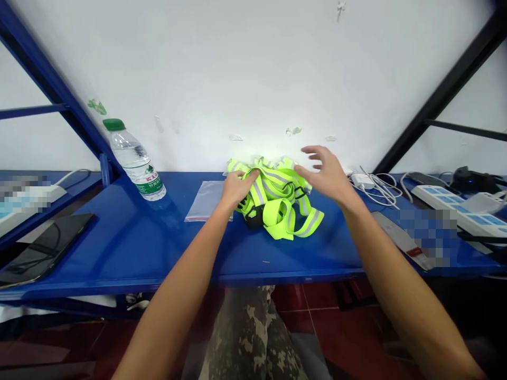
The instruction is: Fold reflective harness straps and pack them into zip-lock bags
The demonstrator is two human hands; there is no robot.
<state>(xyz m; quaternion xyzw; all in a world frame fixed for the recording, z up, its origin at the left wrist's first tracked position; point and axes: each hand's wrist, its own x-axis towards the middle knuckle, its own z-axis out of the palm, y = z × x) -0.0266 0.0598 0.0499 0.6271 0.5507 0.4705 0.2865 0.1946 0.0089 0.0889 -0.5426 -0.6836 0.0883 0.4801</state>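
yellow-green straps: between hands | left hand: pinching them | right hand: half-spread, empty, just beside

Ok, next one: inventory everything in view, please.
Reflective straps: one pile, number unclear, yellow-green and grey, tabletop centre
Buckle: at least one, black, pile's near side
Plastic bag: at least one, clear, left of pile
Bottle: one, clear, green cap, left
Tabletop: one, blue, centre
Charger with cable: one, white, right
Power strip: one, white and blue, far right
Flat devices: two, dark, left and right
Posts: blue left, black right
Wall: white, behind
Floor: red, below
Blurred items: far left and right
Trousers: camouflage, bottom centre
Left hand: one, bare, on straps
Right hand: one, bare, fingers spread, pile's right
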